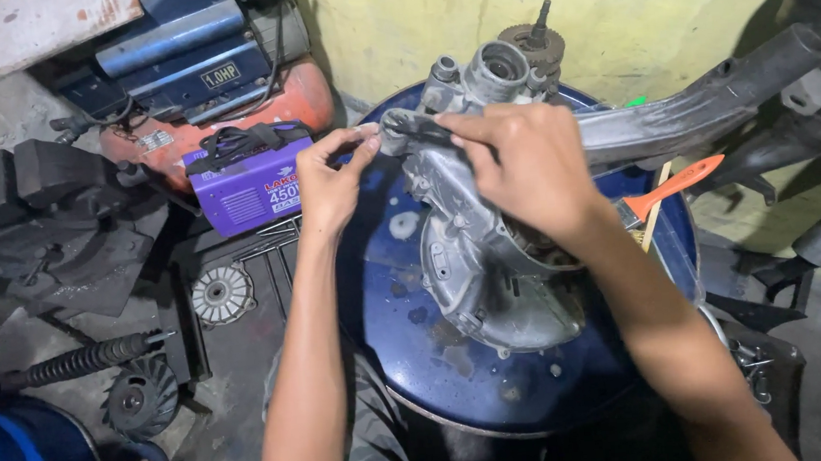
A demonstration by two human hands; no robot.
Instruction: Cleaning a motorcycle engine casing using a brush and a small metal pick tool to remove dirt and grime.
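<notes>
— Grey cast metal, mostly: what is that in the centre of the frame?

— An engine casing [489, 244], dull and greasy, lying on the round blue top of a drum [410, 356]. A toothed gear with a stub shaft [534, 44] sticks up at its far end, near the yellow wall [396, 20].

— And the hands?

— Both are at the upper end of the casing. The left hand [328, 183] pinches one end of a dark strip [415, 124] between thumb and fingertips; the right hand [527, 169] is curled over the casing and grips the strip's other end. It may be a rag or a gasket — the view is too dim to tell.

— What lies around?

— To the right of the casing, an orange-handled brush [672, 188] on the drum's edge, and a long grey metal arm [701, 109] running to the upper right. At upper left, a purple box-shaped machine [252, 189] in front of a blue and orange compressor [197, 62]. Lower left, on the floor, a coiled spring shock [87, 360] and two finned round parts [141, 398].
</notes>
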